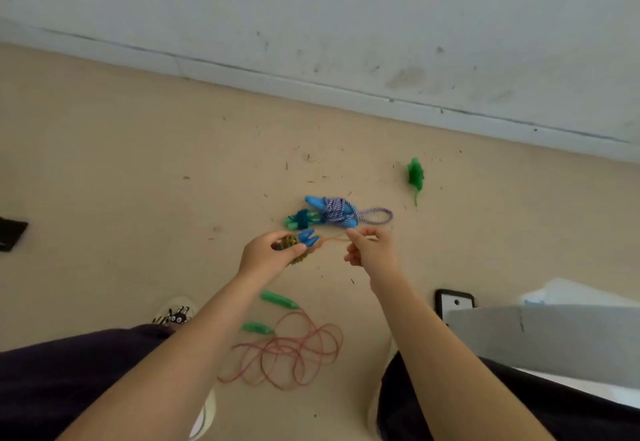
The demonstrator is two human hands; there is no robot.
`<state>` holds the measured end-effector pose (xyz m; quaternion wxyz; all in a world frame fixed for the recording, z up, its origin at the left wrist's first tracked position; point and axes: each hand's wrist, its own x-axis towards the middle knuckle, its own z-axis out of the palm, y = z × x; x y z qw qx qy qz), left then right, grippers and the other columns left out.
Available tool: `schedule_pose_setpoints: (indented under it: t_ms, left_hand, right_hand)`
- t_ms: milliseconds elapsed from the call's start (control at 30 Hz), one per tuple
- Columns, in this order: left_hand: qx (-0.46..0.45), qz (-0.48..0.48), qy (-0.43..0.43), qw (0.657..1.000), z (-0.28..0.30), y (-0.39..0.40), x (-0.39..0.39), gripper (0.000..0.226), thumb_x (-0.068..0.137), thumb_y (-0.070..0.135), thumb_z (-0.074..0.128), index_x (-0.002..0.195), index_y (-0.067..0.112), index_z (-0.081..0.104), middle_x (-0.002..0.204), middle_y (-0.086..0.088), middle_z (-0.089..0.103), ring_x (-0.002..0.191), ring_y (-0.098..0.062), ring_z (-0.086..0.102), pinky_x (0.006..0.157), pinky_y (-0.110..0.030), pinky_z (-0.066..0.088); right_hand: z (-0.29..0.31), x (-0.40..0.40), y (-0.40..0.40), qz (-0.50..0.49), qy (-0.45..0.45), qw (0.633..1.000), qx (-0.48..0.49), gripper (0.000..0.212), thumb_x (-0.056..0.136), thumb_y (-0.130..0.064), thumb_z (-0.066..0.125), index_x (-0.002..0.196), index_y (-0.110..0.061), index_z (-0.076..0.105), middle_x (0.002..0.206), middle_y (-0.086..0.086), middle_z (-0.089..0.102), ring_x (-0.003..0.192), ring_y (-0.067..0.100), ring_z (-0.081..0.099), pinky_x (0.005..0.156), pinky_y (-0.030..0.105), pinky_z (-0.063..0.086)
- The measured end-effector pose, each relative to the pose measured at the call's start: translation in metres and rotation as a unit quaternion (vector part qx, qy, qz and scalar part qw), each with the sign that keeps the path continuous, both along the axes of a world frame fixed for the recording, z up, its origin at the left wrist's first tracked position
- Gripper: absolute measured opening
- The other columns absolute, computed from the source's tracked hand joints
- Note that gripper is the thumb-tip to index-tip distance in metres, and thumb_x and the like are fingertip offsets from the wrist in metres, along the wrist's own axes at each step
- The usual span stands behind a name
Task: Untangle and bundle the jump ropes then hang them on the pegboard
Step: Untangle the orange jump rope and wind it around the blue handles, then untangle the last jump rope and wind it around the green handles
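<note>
Bundled rope (337,213) on floor (121,163) beyond hands, loose rope (291,354) perhaps between feet

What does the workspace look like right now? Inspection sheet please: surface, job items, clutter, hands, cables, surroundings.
Surface: beige floor, scattered with small dark specks.
Job's things: blue-handled bundle wound in purple-white rope, lying on the floor; green-handled bundle beside it; loose red rope with two green handles, still tangled; a rope being wound on blue handles.
Clutter: green toy near the wall; black-framed object.
Hands: left hand grips the wound bundle; right hand pinches its thin free strand.
Cables: nothing seen.
Surroundings: scuffed white wall; grey box edge; pegboard not in view.
</note>
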<state>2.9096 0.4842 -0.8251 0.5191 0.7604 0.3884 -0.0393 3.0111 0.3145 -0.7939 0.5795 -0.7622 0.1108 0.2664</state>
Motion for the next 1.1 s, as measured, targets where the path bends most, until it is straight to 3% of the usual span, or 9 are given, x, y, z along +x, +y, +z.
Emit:
schedule_pose_setpoints:
  t_ms: [133, 233, 400, 600, 700, 733, 867, 933, 1100]
  left_hand:
    - [0.036, 0.003, -0.021, 0.999, -0.035, 0.017, 0.039, 0.048, 0.082, 0.045, 0.077, 0.123, 0.021, 0.067, 0.103, 0.007, 0.063, 0.102, -0.017, 0.062, 0.078, -0.025, 0.041]
    - [0.011, -0.009, -0.031, 0.999, -0.055, 0.030, 0.051, 0.082, 0.076, 0.049, 0.082, 0.146, 0.022, 0.048, 0.132, 0.003, 0.051, 0.125, -0.017, 0.050, 0.098, -0.030, 0.041]
    - [0.033, -0.091, 0.126, 0.987, -0.104, 0.028, 0.014, 0.079, 0.077, 0.050, 0.080, 0.144, 0.023, 0.050, 0.153, -0.005, 0.042, 0.141, -0.022, 0.039, 0.114, -0.032, 0.031]
    - [0.086, -0.197, 0.165, 0.963, -0.152, 0.010, -0.044, 0.070, 0.080, 0.046, 0.079, 0.142, 0.025, 0.054, 0.140, -0.010, 0.045, 0.132, -0.030, 0.040, 0.111, -0.034, 0.031]
    - [0.099, -0.208, 0.163, 0.959, -0.165, 0.006, -0.049, 0.057, 0.075, 0.039, 0.085, 0.126, 0.023, 0.067, 0.123, -0.010, 0.047, 0.121, -0.028, 0.045, 0.103, -0.032, 0.035]
    - [0.095, -0.211, 0.158, 0.960, -0.168, 0.005, -0.049, 0.049, 0.073, 0.036, 0.086, 0.118, 0.021, 0.071, 0.118, -0.010, 0.048, 0.116, -0.028, 0.048, 0.101, -0.031, 0.038]
    - [0.083, -0.213, 0.155, 0.961, -0.175, 0.007, -0.050, 0.032, 0.075, 0.031, 0.085, 0.103, 0.018, 0.075, 0.108, -0.010, 0.054, 0.108, -0.028, 0.052, 0.093, -0.034, 0.041]
    - [0.097, -0.211, 0.159, 0.959, -0.176, 0.010, -0.050, 0.031, 0.081, 0.038, 0.079, 0.105, 0.019, 0.073, 0.110, -0.006, 0.062, 0.110, -0.027, 0.051, 0.095, -0.035, 0.040]
    - [0.052, -0.117, 0.177, 0.976, -0.161, 0.027, -0.045, 0.022, 0.090, 0.047, 0.067, 0.098, 0.027, 0.067, 0.102, 0.004, 0.072, 0.104, -0.022, 0.062, 0.093, -0.039, 0.049]
  right_hand:
    - [-0.024, 0.035, 0.025, 0.016, 0.010, 0.999, 0.048, 0.020, 0.091, -0.018, 0.070, 0.101, -0.006, 0.057, 0.081, 0.011, 0.071, 0.062, 0.021, 0.070, 0.057, 0.027, 0.057]
    - [-0.041, 0.049, 0.028, 0.045, 0.004, 0.996, 0.082, 0.048, 0.087, -0.022, 0.076, 0.125, -0.018, 0.047, 0.099, 0.006, 0.073, 0.082, 0.021, 0.074, 0.073, 0.034, 0.062]
    - [-0.100, 0.018, 0.000, 0.147, 0.073, 0.983, -0.081, 0.056, 0.086, -0.034, 0.075, 0.131, -0.014, 0.049, 0.107, 0.008, 0.069, 0.097, 0.026, 0.070, 0.087, 0.043, 0.057]
    - [-0.173, -0.052, -0.008, 0.221, 0.136, 0.954, -0.149, 0.052, 0.081, -0.032, 0.080, 0.124, -0.012, 0.058, 0.108, 0.010, 0.062, 0.086, 0.018, 0.060, 0.060, 0.016, 0.049]
    - [-0.193, -0.070, 0.002, 0.229, 0.144, 0.954, -0.128, 0.049, 0.080, -0.024, 0.082, 0.120, -0.006, 0.059, 0.110, 0.016, 0.065, 0.086, 0.022, 0.062, 0.075, 0.032, 0.057]
    - [-0.197, -0.073, 0.006, 0.229, 0.147, 0.955, -0.119, 0.047, 0.080, -0.021, 0.082, 0.118, -0.004, 0.060, 0.107, 0.017, 0.067, 0.082, 0.022, 0.063, 0.075, 0.036, 0.057]
    - [-0.208, -0.076, 0.014, 0.242, 0.156, 0.951, -0.114, 0.025, 0.083, -0.012, 0.079, 0.103, -0.002, 0.068, 0.071, -0.001, 0.060, 0.050, 0.004, 0.053, 0.044, 0.014, 0.044]
    - [-0.207, -0.071, 0.011, 0.242, 0.166, 0.950, -0.108, 0.013, 0.087, -0.013, 0.074, 0.092, -0.001, 0.072, 0.062, -0.001, 0.055, 0.052, 0.008, 0.048, 0.045, 0.014, 0.041]
    - [-0.171, -0.042, -0.010, 0.201, 0.157, 0.965, -0.068, 0.018, 0.092, -0.017, 0.067, 0.090, 0.000, 0.072, 0.063, 0.006, 0.053, 0.059, 0.016, 0.046, 0.059, 0.025, 0.041]
